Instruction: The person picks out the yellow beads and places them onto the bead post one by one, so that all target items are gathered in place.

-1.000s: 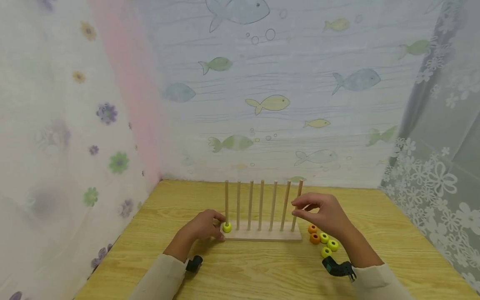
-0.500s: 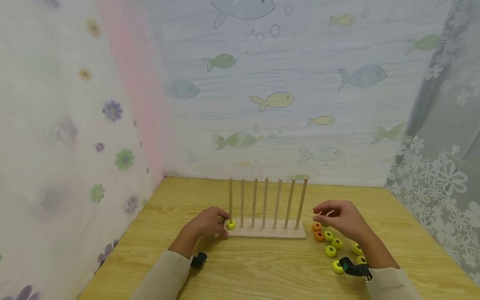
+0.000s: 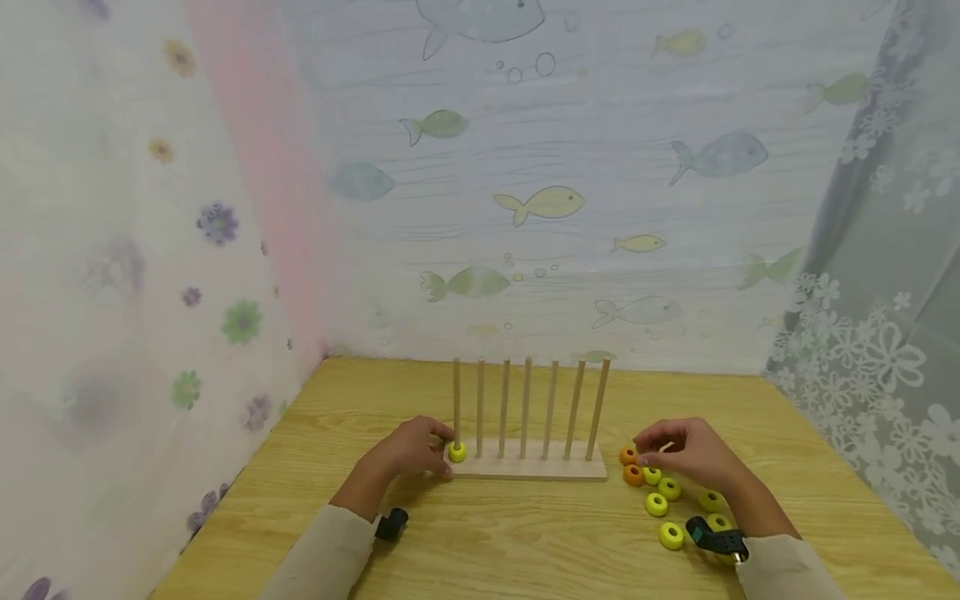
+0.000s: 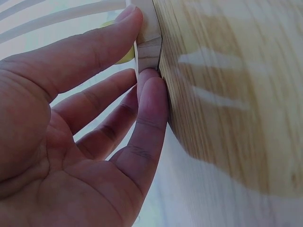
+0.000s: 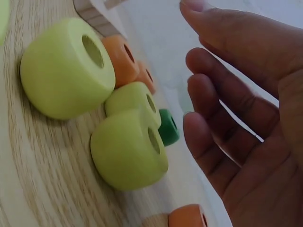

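Observation:
A wooden base [image 3: 525, 468] carries a row of several upright pegs [image 3: 527, 404]. One yellow bead [image 3: 457, 452] sits at the foot of the leftmost peg. My left hand [image 3: 441, 447] holds the base's left end. In the left wrist view the thumb lies on top of the base corner [image 4: 150, 45], and the fingers [image 4: 150, 101] press its side. My right hand [image 3: 649, 447] hovers low over loose orange beads [image 3: 632, 467] and yellow beads [image 3: 663, 492] to the right of the base. Its fingers [image 5: 213, 94] are loosely curled and hold nothing. Close beneath them lie yellow-green beads [image 5: 128, 151] and a small green bead [image 5: 168, 126].
Everything stands on a wooden table [image 3: 525, 550] closed in by curtains: fish print [image 3: 540, 204] at the back, flowers at the left [image 3: 150, 292], lace at the right [image 3: 870, 350]. A dark camera unit sits on each wrist [image 3: 716, 537].
My right hand has moved from beside the rightmost peg, right and down, to just over the loose beads. The left hand has stayed on the base.

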Demonstrator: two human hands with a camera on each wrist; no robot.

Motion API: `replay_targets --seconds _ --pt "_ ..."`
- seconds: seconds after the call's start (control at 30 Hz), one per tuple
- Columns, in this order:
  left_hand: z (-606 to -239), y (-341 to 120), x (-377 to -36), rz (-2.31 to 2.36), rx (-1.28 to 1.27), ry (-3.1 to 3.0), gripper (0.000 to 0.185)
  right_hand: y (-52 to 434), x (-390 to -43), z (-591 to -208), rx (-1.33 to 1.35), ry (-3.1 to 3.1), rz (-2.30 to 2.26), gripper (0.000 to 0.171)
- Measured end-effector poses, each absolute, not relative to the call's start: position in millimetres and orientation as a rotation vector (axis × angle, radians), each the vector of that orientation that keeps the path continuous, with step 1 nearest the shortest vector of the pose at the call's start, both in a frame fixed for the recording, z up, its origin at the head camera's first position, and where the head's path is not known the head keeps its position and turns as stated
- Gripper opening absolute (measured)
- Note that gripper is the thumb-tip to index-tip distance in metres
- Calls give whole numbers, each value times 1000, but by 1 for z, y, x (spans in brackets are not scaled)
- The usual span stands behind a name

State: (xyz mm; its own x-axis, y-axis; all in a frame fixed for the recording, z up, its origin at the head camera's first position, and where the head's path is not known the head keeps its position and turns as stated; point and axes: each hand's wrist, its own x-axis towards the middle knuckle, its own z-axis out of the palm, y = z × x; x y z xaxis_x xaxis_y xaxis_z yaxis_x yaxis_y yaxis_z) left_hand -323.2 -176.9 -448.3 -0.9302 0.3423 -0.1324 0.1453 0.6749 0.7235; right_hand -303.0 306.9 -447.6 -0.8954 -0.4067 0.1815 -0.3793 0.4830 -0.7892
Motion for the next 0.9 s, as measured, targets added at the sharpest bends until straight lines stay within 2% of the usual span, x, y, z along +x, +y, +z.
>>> replay_targets --seconds 0.9 --pt "-445 -176 -320 1117 406 2622 59 325 -303 -458 -655 2543 -1402 32"
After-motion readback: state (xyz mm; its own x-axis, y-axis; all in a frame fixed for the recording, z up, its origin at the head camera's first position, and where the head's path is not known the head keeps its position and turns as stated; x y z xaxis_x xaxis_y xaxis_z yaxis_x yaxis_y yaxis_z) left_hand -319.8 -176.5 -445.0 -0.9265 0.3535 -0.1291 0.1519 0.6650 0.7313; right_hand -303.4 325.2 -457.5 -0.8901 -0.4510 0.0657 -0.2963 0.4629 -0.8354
